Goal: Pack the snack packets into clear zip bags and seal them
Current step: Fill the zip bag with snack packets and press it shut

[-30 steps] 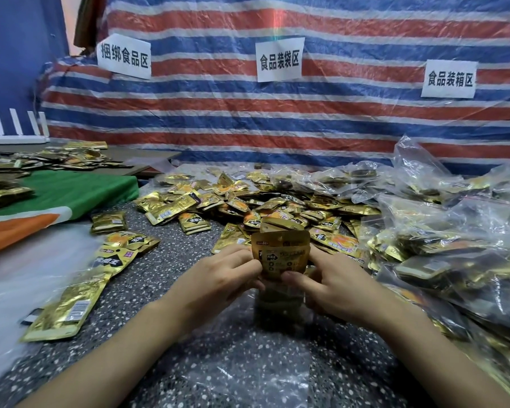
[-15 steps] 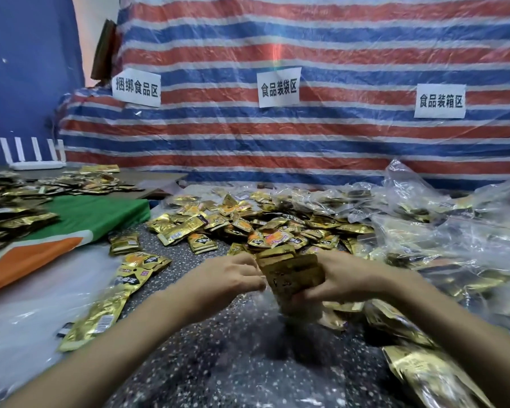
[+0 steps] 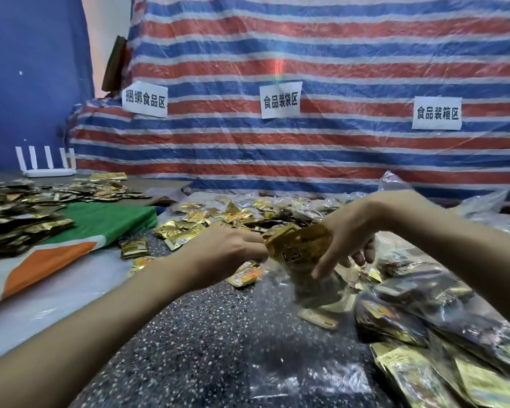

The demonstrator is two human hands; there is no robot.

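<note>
A stack of gold snack packets (image 3: pixel 299 244) sticks out of the mouth of a clear zip bag (image 3: pixel 315 294), which hangs lifted above the speckled dark table (image 3: pixel 206 334). My left hand (image 3: pixel 230 251) grips the stack's left edge at the bag's mouth. My right hand (image 3: pixel 346 234) holds the right side, thumb stretched down over the front of the bag and fingers behind it. The lower part of the bag shows more packets through the plastic. The fingertips of my left hand are hidden behind the packets.
Several loose gold packets (image 3: pixel 236 213) are heaped at the back of the table. Filled clear bags (image 3: pixel 418 307) pile up at the right. A green and orange cloth (image 3: pixel 92 222) with more packets lies left, a white router (image 3: pixel 46 164) behind it. A striped tarp with paper signs backs the table.
Both hands have raised the bag and packet stack off the table and carried it right. My right thumb now lies down the bag's front. The camera has tilted upward.
</note>
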